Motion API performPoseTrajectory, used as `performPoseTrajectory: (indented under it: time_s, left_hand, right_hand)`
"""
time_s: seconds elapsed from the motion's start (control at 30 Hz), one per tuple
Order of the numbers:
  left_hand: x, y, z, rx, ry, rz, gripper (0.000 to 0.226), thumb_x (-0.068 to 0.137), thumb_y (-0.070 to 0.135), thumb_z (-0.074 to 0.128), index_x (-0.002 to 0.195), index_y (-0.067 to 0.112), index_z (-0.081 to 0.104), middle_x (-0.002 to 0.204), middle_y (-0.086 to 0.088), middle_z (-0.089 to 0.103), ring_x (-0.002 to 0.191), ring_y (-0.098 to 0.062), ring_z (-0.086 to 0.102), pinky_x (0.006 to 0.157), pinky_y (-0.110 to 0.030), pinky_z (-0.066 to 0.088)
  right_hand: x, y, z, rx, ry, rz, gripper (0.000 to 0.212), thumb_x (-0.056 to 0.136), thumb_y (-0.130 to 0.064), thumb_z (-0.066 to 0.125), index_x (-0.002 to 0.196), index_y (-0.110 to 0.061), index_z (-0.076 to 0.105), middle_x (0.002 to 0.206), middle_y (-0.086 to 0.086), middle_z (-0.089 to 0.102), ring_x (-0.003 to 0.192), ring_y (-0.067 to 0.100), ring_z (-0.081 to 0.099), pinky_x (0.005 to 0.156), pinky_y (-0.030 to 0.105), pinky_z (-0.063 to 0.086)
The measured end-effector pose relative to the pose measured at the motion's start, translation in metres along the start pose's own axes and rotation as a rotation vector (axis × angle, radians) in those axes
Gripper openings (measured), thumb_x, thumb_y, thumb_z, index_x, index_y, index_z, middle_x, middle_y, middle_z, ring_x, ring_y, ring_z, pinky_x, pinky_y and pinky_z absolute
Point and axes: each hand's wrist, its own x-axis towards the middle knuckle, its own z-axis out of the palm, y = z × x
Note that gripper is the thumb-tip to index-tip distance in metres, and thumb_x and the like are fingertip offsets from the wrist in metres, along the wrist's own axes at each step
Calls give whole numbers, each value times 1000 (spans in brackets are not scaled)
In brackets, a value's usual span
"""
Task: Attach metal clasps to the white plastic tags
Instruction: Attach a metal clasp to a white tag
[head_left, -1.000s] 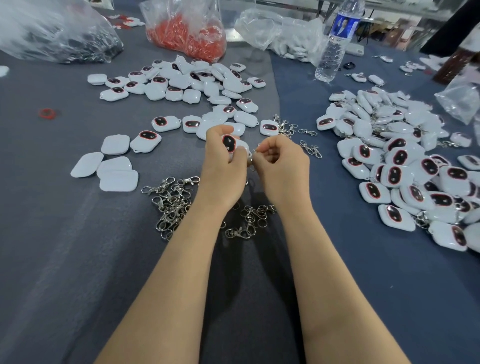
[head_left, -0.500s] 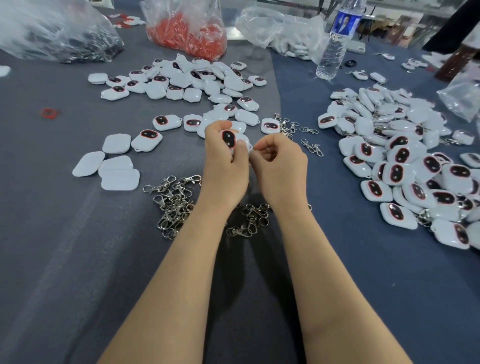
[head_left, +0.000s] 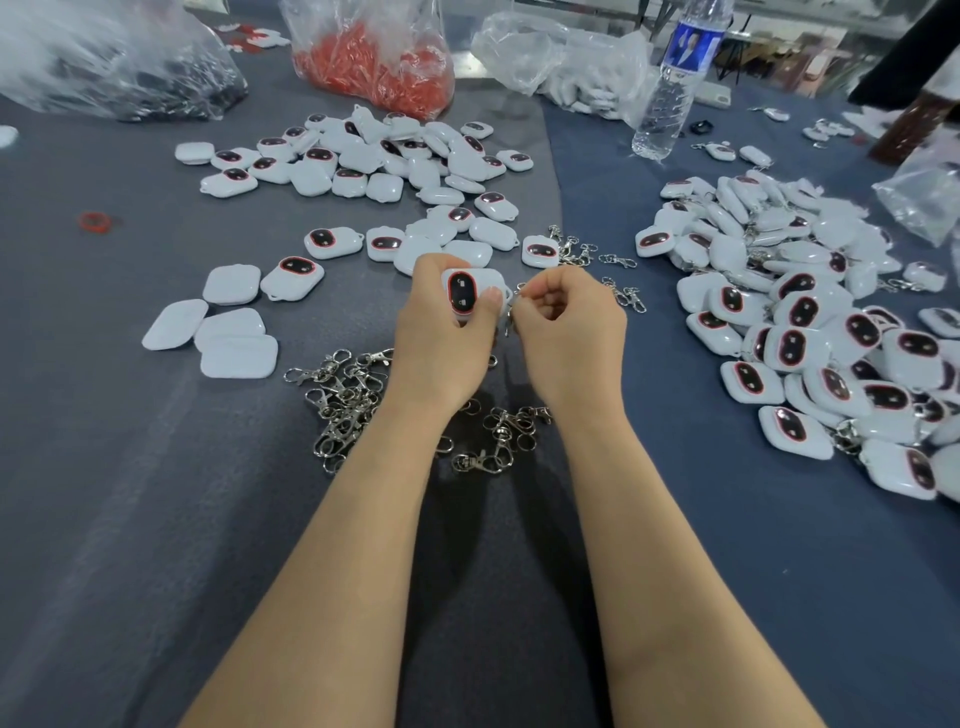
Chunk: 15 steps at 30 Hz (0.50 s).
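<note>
1. Labels: the water bottle (head_left: 670, 78) carries a blue label; its print is too small to read.
2. Left hand (head_left: 441, 338) grips one white tag (head_left: 470, 291), thumb across its face, the dark red-rimmed oval facing up.
3. Right hand (head_left: 569, 332) is curled, fingertips pinching a small metal clasp (head_left: 514, 301) at the tag's right edge; the joint itself is hidden by the fingers.
4. Loose clasps (head_left: 343, 395) lie on the grey cloth (head_left: 130, 493) beneath both wrists, partly covered by the forearms.
5. Tag piles: one far left (head_left: 363, 161), one at right (head_left: 810, 332) cut off by the frame edge.
6. Containers: a clear bag (head_left: 374, 57) holds red parts; another bag (head_left: 114, 62) holds dark parts, unidentifiable; a third bag (head_left: 566, 57) holds white pieces.
</note>
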Motion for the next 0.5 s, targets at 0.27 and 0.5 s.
performPoseTrajectory:
  time_s: [0.27,0.5]
  left_hand:
    - [0,-1,1,5,19,-13,22,89,20,61,104,22,45,84,12,53,72,-1,53,60,-12,39]
    - [-1,0,3,-7,32,-22,22,88,19,62,103,20,46,89,3,58,74,-13,60,58,-10,42]
  right_hand:
    - [-1,0,2,-3,6,21,12,80,-5,59,77,-17,60,74,-1,62,61,4,51,60,9,43]
    - [-1,0,3,-1,0,26,11,82,-6,60,78,-16,60,75,0,63,65,7,56,61,12,46]
